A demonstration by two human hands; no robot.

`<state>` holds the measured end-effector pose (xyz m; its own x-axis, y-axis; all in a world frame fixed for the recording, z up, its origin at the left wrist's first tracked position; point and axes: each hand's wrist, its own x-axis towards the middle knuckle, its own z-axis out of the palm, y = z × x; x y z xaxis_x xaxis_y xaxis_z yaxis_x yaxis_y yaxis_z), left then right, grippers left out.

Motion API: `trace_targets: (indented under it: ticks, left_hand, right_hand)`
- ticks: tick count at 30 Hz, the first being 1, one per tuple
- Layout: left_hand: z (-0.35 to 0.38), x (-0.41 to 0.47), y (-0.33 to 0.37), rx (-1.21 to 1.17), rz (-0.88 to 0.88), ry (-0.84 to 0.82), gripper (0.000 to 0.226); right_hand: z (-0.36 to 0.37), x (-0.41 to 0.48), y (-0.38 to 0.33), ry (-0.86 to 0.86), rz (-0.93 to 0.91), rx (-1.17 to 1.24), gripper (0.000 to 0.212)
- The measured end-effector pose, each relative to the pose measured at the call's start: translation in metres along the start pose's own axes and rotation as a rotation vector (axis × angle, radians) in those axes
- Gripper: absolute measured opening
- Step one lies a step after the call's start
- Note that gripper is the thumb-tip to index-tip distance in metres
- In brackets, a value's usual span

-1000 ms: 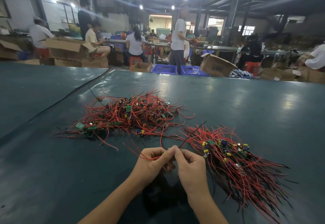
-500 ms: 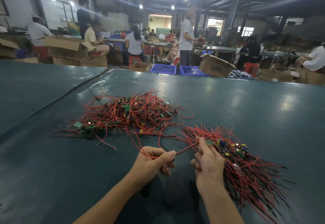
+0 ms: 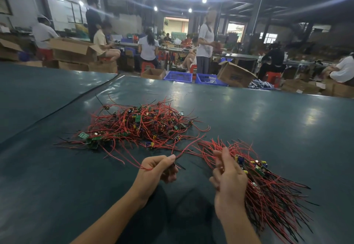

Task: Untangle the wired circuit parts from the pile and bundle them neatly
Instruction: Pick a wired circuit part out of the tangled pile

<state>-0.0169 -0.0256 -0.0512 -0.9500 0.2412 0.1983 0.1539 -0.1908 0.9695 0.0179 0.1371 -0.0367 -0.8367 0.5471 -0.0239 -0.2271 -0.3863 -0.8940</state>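
The left hand (image 3: 159, 169) pinches a few thin red leads (image 3: 191, 144) between thumb and fingertips, just above the desk (image 3: 268, 119). The leads trail off toward the tangled pile (image 3: 138, 127) of wired circuit parts lying farther out. The right hand (image 3: 229, 178) sits against the near edge of the sorted bundle (image 3: 272, 190), whose leads fan out to the right. Its thumb points up and its fingers half curl, and I cannot tell whether they hold a wire.

These parts look very light. The leads seem limp and springy and likely to snag on one another, and each small green board (image 3: 83, 135) is the only stiff piece. A lead is probably best gripped close to its board and drawn out slowly — a hard tug would likely drag the whole pile or strain a solder joint. For bundling, gather the parts at the board end so the leads lie parallel.
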Motion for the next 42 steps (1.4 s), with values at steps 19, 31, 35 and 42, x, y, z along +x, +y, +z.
trace_targets:
  ticks: [19,31,35,42]
  left_hand:
    - [-0.001,0.000,0.004,0.044,-0.033,-0.057,0.031]
    - [-0.004,0.008,0.002,-0.200,-0.280,0.239,0.031]
    - [-0.002,0.009,0.002,-0.261,-0.303,0.260,0.031]
    - [-0.009,0.013,0.001,-0.393,-0.357,0.246,0.030]
  right_hand:
    - [0.002,0.001,0.004,0.067,0.101,-0.056,0.029]
    - [0.004,-0.005,0.005,0.037,-0.020,-0.037,0.030]
    - [0.004,-0.008,0.001,-0.064,-0.004,0.057,0.037]
    - [0.006,-0.012,0.004,-0.224,0.004,0.092,0.067]
